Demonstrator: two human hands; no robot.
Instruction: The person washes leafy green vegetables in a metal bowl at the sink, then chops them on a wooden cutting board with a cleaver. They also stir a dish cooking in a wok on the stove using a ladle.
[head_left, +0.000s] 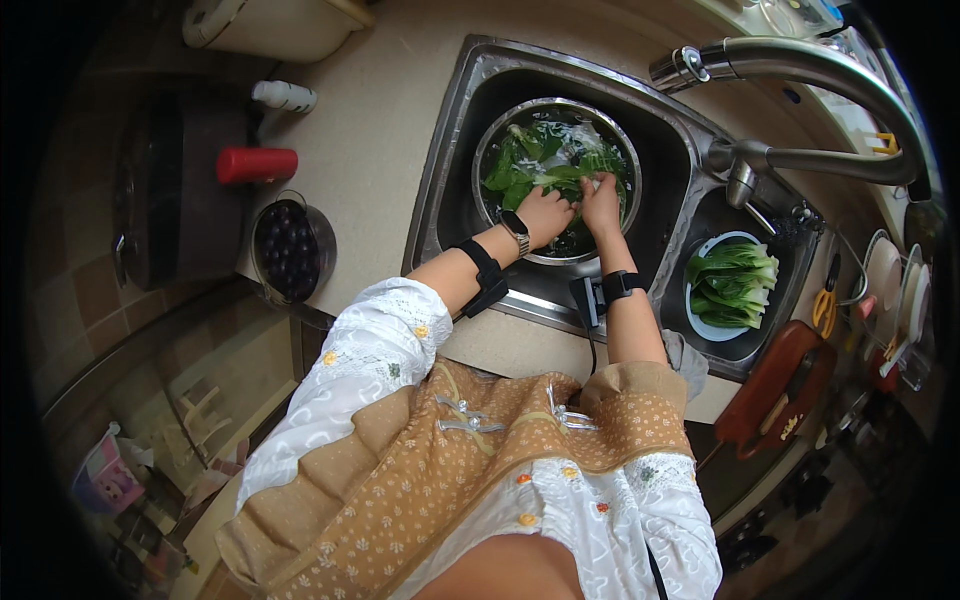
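A round stainless steel bowl (480, 180) of water stands in the large sink basin, with leafy greens (517, 169) floating in it. My left hand (546, 217) is over the bowl's near part, its fingertips among the leaves; whether they grip any is unclear. Close beside it, my right hand (602, 204) has its fingers closed on the pale stem end of a leafy green. To the right, a light blue basin (694, 319) in the small sink holds a pile of leafy greens (731, 285) with pale stalks. A steel faucet (817, 157) arches beyond the sinks.
On the left counter are a container of dark round fruit (287, 251), a red cylinder (257, 164) and a white bottle (285, 97). A grey cloth (684, 360) hangs at the sink's near edge. Right of it are a brown cutting board (776, 390), yellow-handled scissors (825, 307) and racked dishes (885, 277).
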